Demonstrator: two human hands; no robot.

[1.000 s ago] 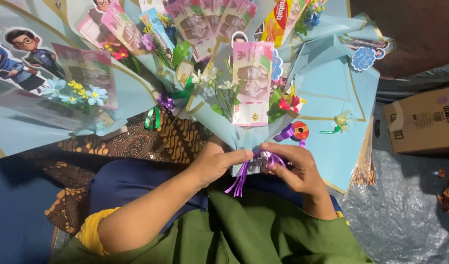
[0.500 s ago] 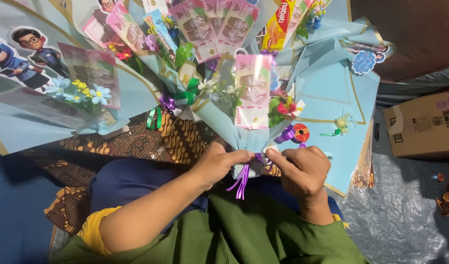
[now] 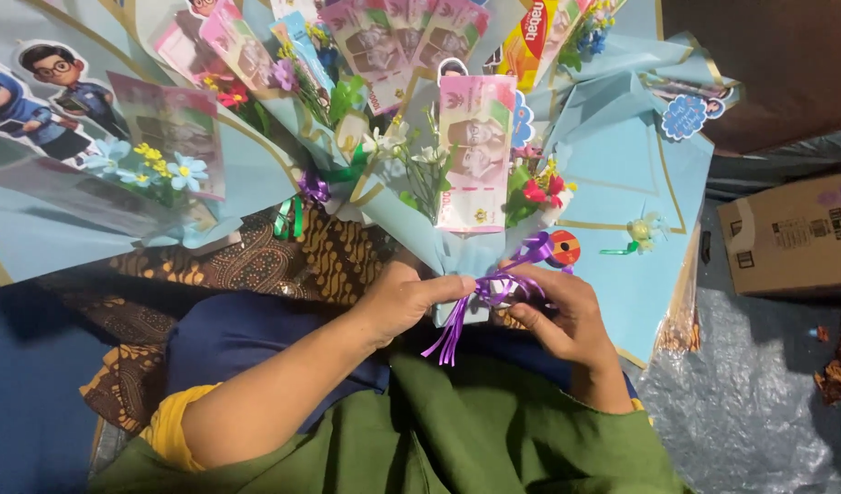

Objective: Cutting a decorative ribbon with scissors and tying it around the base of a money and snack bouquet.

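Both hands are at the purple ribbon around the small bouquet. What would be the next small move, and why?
Probably pull the two ribbon ends apart to tighten the tie. The left hand grips the blue wrap's neck, the right hand pinches the purple ribbon, loose tails hang below, and the small bouquet stands upright.
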